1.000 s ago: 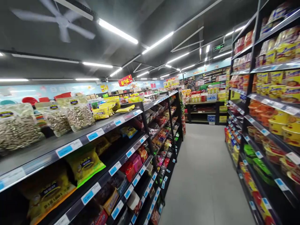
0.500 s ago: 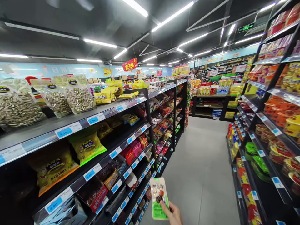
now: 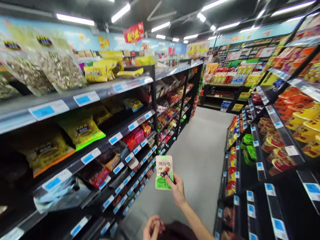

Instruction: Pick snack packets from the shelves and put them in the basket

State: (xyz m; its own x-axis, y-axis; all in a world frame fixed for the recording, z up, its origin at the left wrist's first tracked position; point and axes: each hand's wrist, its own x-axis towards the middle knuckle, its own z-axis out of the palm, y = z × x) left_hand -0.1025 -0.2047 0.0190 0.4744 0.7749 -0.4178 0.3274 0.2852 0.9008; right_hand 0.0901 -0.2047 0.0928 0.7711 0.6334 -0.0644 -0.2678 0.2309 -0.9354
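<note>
My right hand point(image 3: 177, 190) grips a small snack pouch point(image 3: 163, 165) at its lower right edge, the thumb lying on its front. The pouch is cream above and green below, with dark printed characters and a food picture. It is held upright over the aisle, its printed side facing me. My left hand point(image 3: 153, 228) is low at the bottom edge, near a dark piece of clothing, its fingers curled in. Whether anything lies inside those fingers is hidden.
Left of the aisle, a black shelf unit holds yellow snack bags point(image 3: 83, 130), clear bags of seeds point(image 3: 58, 68) and boxed goods. Cup noodles point(image 3: 303, 125) and green packs point(image 3: 248, 148) fill the right shelves. Grey floor point(image 3: 197, 133) runs between them to a display stand point(image 3: 220, 95).
My view has tilted down and come closer to the shelves. The right hand with the pouch sits higher in the picture, its forearm now showing. My left hand has come into view.
</note>
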